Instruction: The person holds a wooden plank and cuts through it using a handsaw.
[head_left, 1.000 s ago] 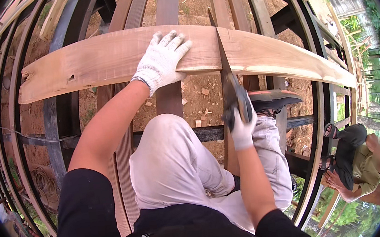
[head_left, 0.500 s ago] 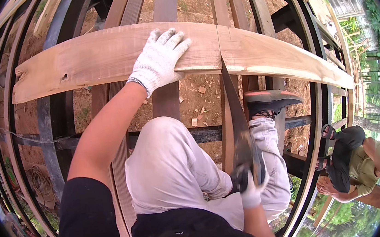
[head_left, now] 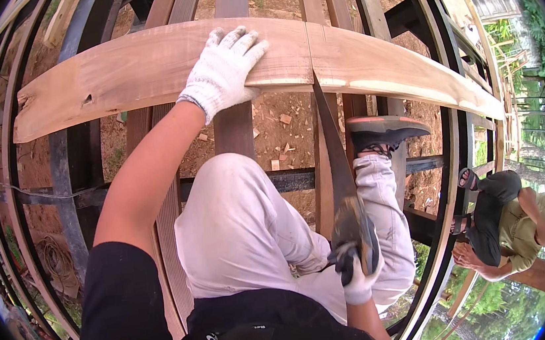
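Observation:
A long pale wooden board lies crosswise over planks, with a knot hole near its left end and a thin vertical line across it, right of the middle. My left hand, in a white knit glove, lies on the board with fingers spread, left of that line. My gloved right hand grips the black handle of a saw low in the view. The dark blade points up to the board's near edge at the line. My bent knee is below the board, and my shoe rests just below it at right.
Dark planks and black metal beams form an open frame over dirt with wood chips. Another person in a green shirt sits at the right. Coiled material lies low at left, and greenery shows at far right.
My right hand and the saw have moved down toward my body, drawing the blade back off the board's face. The board appears slightly higher in the view; my left hand stays on it.

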### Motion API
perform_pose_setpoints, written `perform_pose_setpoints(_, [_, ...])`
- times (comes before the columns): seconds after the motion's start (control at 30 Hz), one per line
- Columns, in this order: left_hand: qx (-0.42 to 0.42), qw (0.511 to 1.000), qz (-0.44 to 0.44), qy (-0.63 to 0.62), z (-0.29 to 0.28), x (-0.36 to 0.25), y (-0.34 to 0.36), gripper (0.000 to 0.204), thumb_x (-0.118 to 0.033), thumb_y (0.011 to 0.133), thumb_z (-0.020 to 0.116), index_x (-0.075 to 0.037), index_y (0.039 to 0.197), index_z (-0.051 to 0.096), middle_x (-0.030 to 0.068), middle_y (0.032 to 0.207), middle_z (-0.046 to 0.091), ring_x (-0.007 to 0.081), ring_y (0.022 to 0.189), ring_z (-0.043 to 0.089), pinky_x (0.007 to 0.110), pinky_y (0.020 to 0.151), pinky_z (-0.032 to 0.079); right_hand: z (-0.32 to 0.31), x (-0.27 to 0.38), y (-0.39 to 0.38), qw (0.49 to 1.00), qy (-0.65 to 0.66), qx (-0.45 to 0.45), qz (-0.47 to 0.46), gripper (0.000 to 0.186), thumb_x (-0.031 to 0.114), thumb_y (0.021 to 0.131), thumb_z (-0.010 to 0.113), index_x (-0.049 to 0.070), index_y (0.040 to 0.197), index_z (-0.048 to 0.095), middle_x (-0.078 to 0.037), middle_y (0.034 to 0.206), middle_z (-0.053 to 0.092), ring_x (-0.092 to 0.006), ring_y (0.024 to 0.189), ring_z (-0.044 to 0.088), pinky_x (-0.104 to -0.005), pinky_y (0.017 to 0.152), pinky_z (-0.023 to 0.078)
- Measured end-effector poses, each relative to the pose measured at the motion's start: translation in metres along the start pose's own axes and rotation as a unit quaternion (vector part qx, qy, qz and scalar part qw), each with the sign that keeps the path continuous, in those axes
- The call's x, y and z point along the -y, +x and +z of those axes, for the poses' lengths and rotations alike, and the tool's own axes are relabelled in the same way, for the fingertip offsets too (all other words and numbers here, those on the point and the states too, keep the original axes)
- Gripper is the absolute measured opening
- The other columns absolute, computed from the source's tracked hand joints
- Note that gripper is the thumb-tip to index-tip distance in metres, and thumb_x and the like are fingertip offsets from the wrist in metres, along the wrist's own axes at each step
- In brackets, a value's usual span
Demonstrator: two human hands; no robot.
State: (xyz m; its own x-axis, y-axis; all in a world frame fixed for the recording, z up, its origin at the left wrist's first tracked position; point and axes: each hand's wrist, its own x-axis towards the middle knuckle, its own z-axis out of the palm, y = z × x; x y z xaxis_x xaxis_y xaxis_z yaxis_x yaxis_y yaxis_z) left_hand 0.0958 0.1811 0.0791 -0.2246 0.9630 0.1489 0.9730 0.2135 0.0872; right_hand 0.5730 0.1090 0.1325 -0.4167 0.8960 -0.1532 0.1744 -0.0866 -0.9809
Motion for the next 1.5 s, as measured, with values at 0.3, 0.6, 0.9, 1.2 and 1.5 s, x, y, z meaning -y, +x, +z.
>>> perform_pose_setpoints(0.3, [0.022,1.0,0.017,-0.01,0.008,-0.027,0.023,0.096,-0.045,0.084,0.088,-0.015,0.166,0.049,0.0146,0.173,0.048,0.0329,0.164,0.039,0.062,0.136,0.022,0.077,-0.066,0.264,0.992,-0.021,-0.031,-0.117,0.049,-0.003,0.098,0.073,-0.003,0.146,0.066,-0.011,0.118,0.076,-0.0175,0.09,0.074,-0.0343,0.083,0.062])
perform_pose_setpoints(0.6, [-0.005,0.999,0.016,0.029,0.005,0.0,0.004,0.096,-0.043,0.085,0.088,-0.014,0.167,0.047,0.0163,0.173,0.047,0.0351,0.165,0.038,0.059,0.137,0.022,-0.011,-0.012,-0.01,0.999,-0.025,-0.017,-0.011,0.055,0.013,0.104,0.074,-0.009,0.151,0.057,-0.014,0.108,0.076,-0.0165,0.077,0.07,-0.0308,0.069,0.058])
perform_pose_setpoints(0.9, [0.018,0.999,0.027,-0.014,0.006,-0.028,0.026,0.097,-0.049,0.086,0.086,-0.014,0.168,0.047,0.0153,0.175,0.046,0.036,0.166,0.036,0.06,0.138,0.021,0.098,-0.04,0.29,0.997,-0.033,-0.042,-0.048,0.056,0.001,0.097,0.077,-0.002,0.151,0.064,-0.011,0.126,0.078,-0.0156,0.104,0.074,-0.0345,0.092,0.062])
perform_pose_setpoints(1.2, [0.0,1.0,0.007,0.016,-0.001,-0.006,0.007,0.096,-0.046,0.085,0.089,-0.013,0.166,0.049,0.0166,0.173,0.047,0.0344,0.164,0.039,0.058,0.137,0.024,-0.009,-0.029,-0.004,0.994,-0.074,-0.007,-0.076,0.061,0.015,0.102,0.068,-0.008,0.157,0.054,-0.008,0.096,0.074,-0.0106,0.067,0.065,-0.0301,0.063,0.056])
perform_pose_setpoints(1.5, [0.002,0.999,0.028,-0.021,0.009,-0.025,0.024,0.096,-0.048,0.083,0.088,-0.013,0.164,0.051,0.0164,0.172,0.049,0.0351,0.164,0.039,0.06,0.136,0.024,0.097,-0.034,0.282,0.993,-0.075,-0.032,-0.082,0.055,-0.002,0.099,0.072,0.0,0.153,0.063,-0.009,0.122,0.075,-0.0165,0.092,0.075,-0.0335,0.079,0.063])
